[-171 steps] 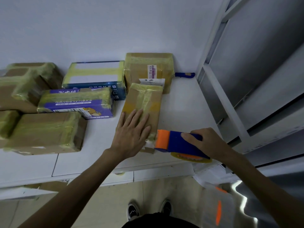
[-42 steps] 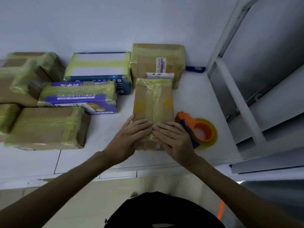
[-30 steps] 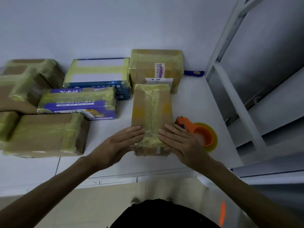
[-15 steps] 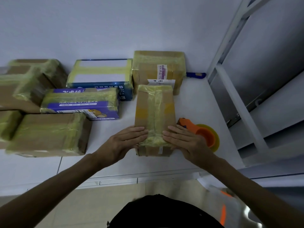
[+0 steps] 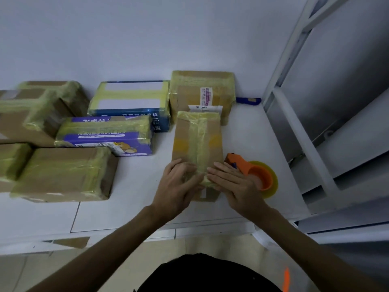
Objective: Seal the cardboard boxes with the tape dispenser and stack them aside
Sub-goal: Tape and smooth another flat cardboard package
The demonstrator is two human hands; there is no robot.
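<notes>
Head view: a narrow brown cardboard box (image 5: 197, 142), banded lengthwise in wrinkled yellowish tape, lies on the smooth white table (image 5: 130, 207). The left hand (image 5: 179, 186) and right hand (image 5: 233, 184) lie flat, fingers straight, pressing its near end. The orange tape dispenser (image 5: 255, 174) lies just right of the right hand. Taped boxes (image 5: 63, 173) crowd the table left of the left hand; bare table lies between.

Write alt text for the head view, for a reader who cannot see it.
The left hand and right hand press flat on the near end of a taped cardboard box on a white table. An orange tape dispenser lies just right of the box. More taped boxes sit to the left and behind.
</notes>
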